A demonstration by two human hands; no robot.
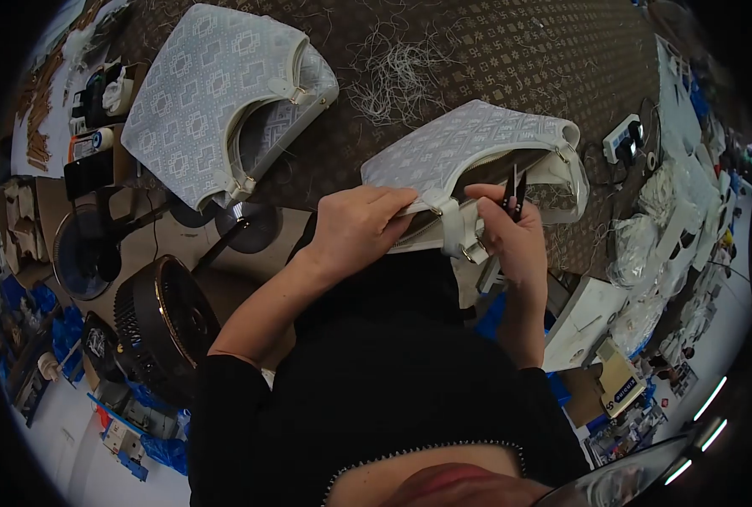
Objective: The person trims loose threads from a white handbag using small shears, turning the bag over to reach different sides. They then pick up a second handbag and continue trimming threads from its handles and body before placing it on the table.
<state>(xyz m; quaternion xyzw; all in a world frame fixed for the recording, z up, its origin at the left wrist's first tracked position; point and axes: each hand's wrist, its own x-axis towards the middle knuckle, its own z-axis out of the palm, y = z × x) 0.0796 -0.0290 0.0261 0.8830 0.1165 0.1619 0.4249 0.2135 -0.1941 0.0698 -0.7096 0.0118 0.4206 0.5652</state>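
Note:
A pale grey-and-white patterned handbag [431, 152] lies on its side at the table's near edge, its zipped opening toward me. My left hand [355, 221] pinches the bag's near side, beside the strap end. Black thread snips [513, 196] sit in my right hand [518, 241], their two pointed blades apart and directed away from me. The fingers of that hand are closed around the snips, close to the bag's opening and the white strap tab [453, 228] with its gold-coloured buckle [475, 251].
A second matching handbag [211, 97] lies at the left of the brown patterned table [528, 51]. Loose white threads [397, 76] are heaped between the bags. A black fan [169, 317] stands below left; a white power strip [622, 139] and clear plastic wrapping [642, 245] are at right.

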